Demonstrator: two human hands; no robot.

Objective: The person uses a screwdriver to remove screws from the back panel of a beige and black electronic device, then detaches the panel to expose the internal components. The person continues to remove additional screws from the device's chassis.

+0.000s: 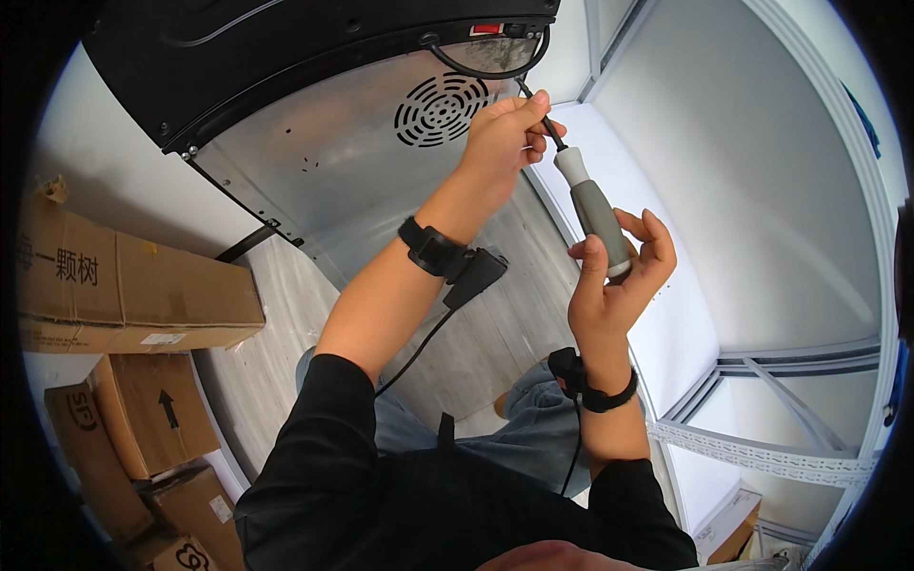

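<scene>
A screwdriver [592,205] with a grey handle and dark shaft slants between my hands, its shaft end pointing up and left toward the back of a machine. My left hand [497,147] pinches the shaft between thumb and fingers. Around the lower end of the handle, the fingers of my right hand [619,290] are curled loosely. The shaft's tip is near a black cable [466,71] at the machine's upper right corner; whether it touches a screw there I cannot tell. The machine has a metal panel [352,181] with a round slotted vent [441,109].
A red switch [486,29] sits above the cable on the machine's black edge [314,67]. Cardboard boxes [157,409] are stacked at the left. To the right stands a white metal-framed shelf [771,447]. Cords hang from the black wrist bands [433,249] on my arms.
</scene>
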